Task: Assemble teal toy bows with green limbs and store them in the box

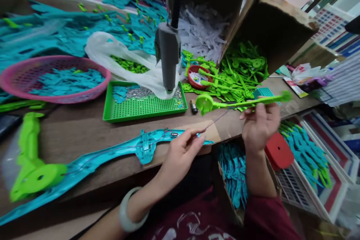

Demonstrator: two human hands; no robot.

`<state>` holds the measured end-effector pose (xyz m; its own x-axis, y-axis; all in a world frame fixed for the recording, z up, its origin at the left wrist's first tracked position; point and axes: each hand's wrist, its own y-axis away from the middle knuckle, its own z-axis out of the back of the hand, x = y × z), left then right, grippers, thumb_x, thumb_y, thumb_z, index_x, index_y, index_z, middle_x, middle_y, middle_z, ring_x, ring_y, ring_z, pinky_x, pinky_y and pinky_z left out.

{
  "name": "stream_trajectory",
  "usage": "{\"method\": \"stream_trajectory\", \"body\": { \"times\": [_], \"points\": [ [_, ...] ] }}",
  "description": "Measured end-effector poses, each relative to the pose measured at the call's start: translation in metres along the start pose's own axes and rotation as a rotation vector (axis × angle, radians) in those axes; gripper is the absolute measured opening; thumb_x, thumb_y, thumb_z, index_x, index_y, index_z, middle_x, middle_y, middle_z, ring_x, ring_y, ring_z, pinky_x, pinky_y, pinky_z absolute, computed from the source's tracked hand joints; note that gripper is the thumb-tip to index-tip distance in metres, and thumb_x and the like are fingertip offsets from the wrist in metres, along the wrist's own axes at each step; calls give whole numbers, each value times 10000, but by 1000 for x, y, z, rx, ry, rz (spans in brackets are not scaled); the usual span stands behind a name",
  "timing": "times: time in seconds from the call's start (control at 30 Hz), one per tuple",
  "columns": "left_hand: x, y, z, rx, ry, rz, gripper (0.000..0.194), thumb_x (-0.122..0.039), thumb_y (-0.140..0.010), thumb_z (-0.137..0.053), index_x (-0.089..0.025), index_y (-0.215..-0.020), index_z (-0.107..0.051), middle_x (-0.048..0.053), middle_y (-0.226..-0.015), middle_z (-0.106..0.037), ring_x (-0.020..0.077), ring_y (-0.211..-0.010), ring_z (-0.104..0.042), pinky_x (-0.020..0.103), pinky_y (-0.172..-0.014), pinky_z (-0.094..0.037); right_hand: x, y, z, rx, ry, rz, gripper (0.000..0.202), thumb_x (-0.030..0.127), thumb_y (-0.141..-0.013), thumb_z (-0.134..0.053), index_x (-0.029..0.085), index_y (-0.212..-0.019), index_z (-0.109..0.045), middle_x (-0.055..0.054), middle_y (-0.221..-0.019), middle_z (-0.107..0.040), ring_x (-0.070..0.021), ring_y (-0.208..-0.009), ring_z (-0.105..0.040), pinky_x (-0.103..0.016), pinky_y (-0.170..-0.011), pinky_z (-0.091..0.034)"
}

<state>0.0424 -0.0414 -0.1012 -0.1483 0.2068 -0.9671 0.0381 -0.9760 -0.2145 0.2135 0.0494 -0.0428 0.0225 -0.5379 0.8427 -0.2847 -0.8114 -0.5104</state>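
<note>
My right hand (260,125) grips a long lime-green plastic part (242,103) with a round end, holding it above the table edge. From that part a thin dark wire (211,123) runs down to my left hand (184,150), whose thumb and forefinger pinch it. Beneath the left hand lies a long blue plastic shell (112,150), with wire along its inside and a small metal piece near the fingers. A larger lime-green part (36,176) with a round disc rests at its left end. The shell's right tip is partly hidden by my left hand.
An electric screwdriver (168,56) hangs over a green tray (140,110) of screws. A pink basket (56,99) holds blue pieces. Lime-green parts (239,78) pile before cardboard boxes (270,26). Below the table edge stands a box of blue parts (233,174), beside a red object (279,150).
</note>
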Motion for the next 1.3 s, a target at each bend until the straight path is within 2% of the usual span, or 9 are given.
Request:
{"method": "stream_trajectory", "body": {
  "times": [0.07, 0.13, 0.2, 0.3, 0.5, 0.7, 0.93, 1.13, 1.3],
  "points": [
    [4, 2, 9, -100, -212, -62, 230, -332, -1013, -523, -202, -979, -709, 24, -872, -711, 155, -805, -664, 259, -732, -496, -33, -3, 11, 131, -1, -450, 319, 413, -776, -759, 227, -818, -504, 74, -666, -533, -58, -478, -547, -156, -408, -477],
    [14, 1, 17, -114, -412, -128, 235, -294, -1014, -523, -198, -930, -720, 10, -805, -690, 146, -739, -649, 254, -692, -470, -68, 0, 18, 219, 16, -691, 388, 444, -699, -790, 219, -765, -481, 84, -588, -515, -64, -422, -530, -152, -350, -449],
    [28, -3, 22, -87, -591, -182, 245, -276, -1022, -509, -182, -945, -722, 10, -784, -682, 147, -705, -652, 253, -647, -452, -96, 6, 22, 256, 29, -780, 402, 454, -664, -797, 215, -742, -482, 80, -541, -527, -77, -382, -526, -160, -314, -438],
    [44, -6, 24, -26, -788, -256, 295, -274, -1051, -458, -165, -952, -713, 21, -788, -673, 157, -705, -667, 255, -612, -440, -116, 10, 25, 292, 40, -880, 393, 440, -654, -796, 208, -721, -486, 55, -525, -579, -80, -361, -530, -154, -298, -433],
    [47, -3, 20, 50, -851, -395, 242, -206, -1048, -468, -171, -948, -687, -7, -717, -599, 125, -611, -596, 242, -600, -445, -119, -2, 27, 333, 71, -977, 353, 401, -658, -791, 204, -703, -502, 36, -513, -621, -82, -347, -537, -140, -285, -420],
    [50, -9, 18, 11, -820, -382, 136, -109, -978, -540, -143, -974, -672, 168, -1154, -679, 284, -1076, -664, 396, -903, -552, -122, -12, 15, 363, 105, -996, 338, 387, -645, -795, 202, -711, -521, 52, -506, -617, -82, -343, -537, -142, -274, -418],
    [55, 10, 31, 77, -751, -418, 185, -56, -960, -543, -157, -1065, -656, 139, -1203, -727, 234, -1093, -708, 376, -1029, -544, -114, 0, 17, 451, 152, -1035, 348, 427, -707, -777, 201, -758, -518, 32, -540, -659, -100, -368, -585, -155, -309, -472],
    [53, 6, 27, 97, -703, -473, 216, -50, -952, -538, -165, -1069, -679, 141, -1208, -737, 256, -1147, -700, 400, -1001, -570, -107, 7, 27, 383, 168, -1032, 390, 457, -700, -795, 201, -779, -512, 21, -556, -677, -116, -401, -637, -146, -334, -484],
    [54, 8, 26, 80, -684, -477, 200, -59, -946, -560, -150, -1084, -672, 148, -1244, -724, 256, -1172, -694, 378, -1024, -568, -118, 0, 18, 491, 164, -1053, 333, 401, -780, -754, 208, -810, -484, 35, -541, -661, -125, -405, -646, -152, -338, -484]
  ]
}}
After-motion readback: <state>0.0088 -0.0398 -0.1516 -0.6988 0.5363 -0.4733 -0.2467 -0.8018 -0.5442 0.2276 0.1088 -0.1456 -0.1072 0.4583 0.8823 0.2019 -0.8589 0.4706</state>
